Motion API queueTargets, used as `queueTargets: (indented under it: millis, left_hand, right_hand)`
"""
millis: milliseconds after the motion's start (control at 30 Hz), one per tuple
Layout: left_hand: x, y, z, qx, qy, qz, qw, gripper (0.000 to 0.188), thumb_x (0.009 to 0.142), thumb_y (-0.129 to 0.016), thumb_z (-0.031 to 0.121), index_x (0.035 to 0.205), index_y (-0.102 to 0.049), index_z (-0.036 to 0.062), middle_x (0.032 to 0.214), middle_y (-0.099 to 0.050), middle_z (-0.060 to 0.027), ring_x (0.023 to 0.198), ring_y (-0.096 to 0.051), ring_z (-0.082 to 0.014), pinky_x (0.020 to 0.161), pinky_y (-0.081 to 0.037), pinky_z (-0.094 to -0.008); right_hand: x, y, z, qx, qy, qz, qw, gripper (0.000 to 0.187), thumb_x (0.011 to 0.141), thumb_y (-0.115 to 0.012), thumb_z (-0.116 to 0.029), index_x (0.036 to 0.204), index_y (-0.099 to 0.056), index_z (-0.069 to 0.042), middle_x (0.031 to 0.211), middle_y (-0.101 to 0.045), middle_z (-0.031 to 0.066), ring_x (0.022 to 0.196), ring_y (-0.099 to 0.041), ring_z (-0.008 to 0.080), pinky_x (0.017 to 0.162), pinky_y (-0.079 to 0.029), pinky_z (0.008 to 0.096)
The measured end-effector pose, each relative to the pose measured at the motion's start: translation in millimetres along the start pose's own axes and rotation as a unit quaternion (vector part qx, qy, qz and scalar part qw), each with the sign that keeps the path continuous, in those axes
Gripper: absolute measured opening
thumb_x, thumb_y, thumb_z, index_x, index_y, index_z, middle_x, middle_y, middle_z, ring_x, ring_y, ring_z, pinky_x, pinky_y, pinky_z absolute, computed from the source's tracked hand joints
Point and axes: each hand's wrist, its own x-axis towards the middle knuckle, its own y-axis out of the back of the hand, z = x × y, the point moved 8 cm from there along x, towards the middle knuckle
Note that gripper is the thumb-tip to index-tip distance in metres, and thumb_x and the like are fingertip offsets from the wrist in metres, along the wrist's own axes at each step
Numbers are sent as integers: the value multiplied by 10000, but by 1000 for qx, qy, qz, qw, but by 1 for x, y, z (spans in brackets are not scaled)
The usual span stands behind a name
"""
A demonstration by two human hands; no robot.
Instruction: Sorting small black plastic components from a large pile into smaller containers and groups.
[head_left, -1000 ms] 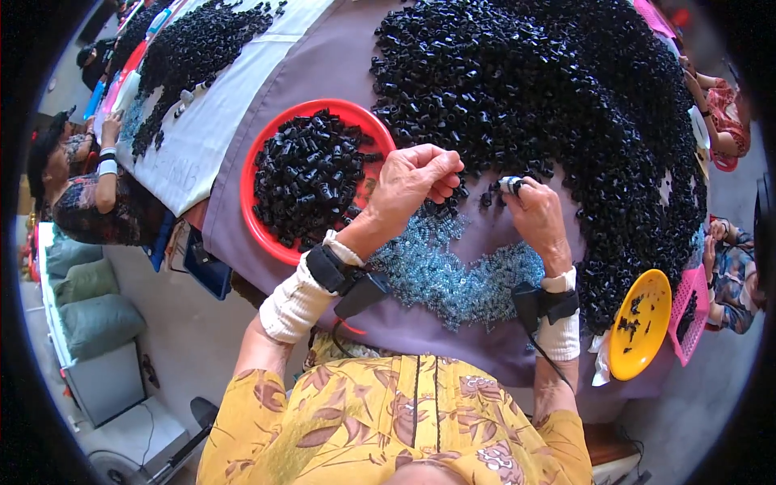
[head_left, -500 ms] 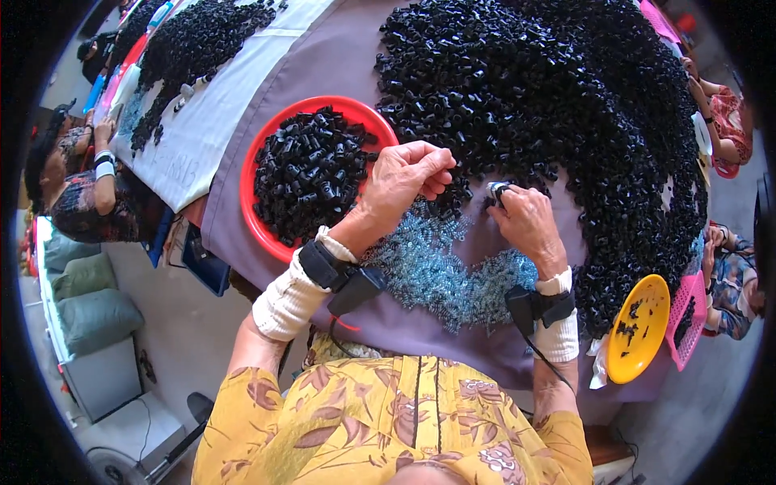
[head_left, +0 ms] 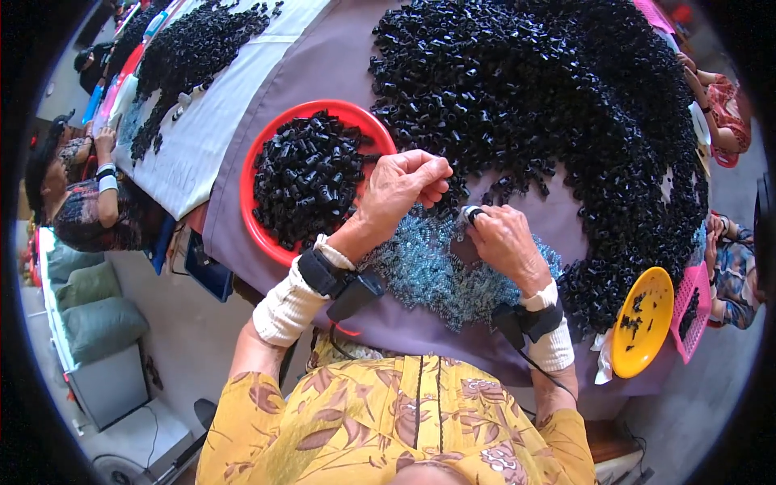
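Note:
My left hand (head_left: 398,192) is closed, thumb against curled fingers, beside the red basin's rim; anything pinched in it is hidden. Lower and to the right, my right hand (head_left: 507,246) curls over the pile of small clear bluish rings (head_left: 436,267). Its fingers are bent together, and I cannot make out what they hold. A black-and-white band (head_left: 472,214) wraps one of its fingers. Small black tubular parts (head_left: 311,178) fill the red basin (head_left: 249,190). Beyond both hands spreads a large heap of similar black parts (head_left: 485,89).
A yellow dish (head_left: 647,339) with a few black pieces and a pink basket (head_left: 697,303) stand at the right edge. Co-workers sit left and right. Cables run from black wrist devices on both my arms. A white-covered table (head_left: 182,174) adjoins at the left.
My right hand has moved left and toward me, from the purple cloth to over the clear rings. My left hand stays almost in place, still closed.

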Motion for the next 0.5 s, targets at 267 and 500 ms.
queueTargets:
  millis: [267, 500]
  left_hand:
    - [0, -4, -1, -13, -5, -12, 1000, 236, 905, -568, 265, 911, -646, 42, 753, -636, -12, 651, -587, -67, 606, -488, -210]
    - [1, -14, -9, 1, -6, -30, 1000, 225, 893, -584, 246, 955, -652, 41, 776, -649, -28, 658, -603, -79, 611, -495, -205]
  right_hand:
    - [-1, 30, 46, 18, -133, 48, 990, 130, 754, -634, -143, 753, -581, -24, 728, -601, 127, 662, -600, 302, 595, -472, 407]
    - [9, 13, 44, -64, -89, 12, 994, 196, 722, -663, -209, 738, -583, -30, 783, -629, 120, 672, -603, 310, 646, -475, 418]
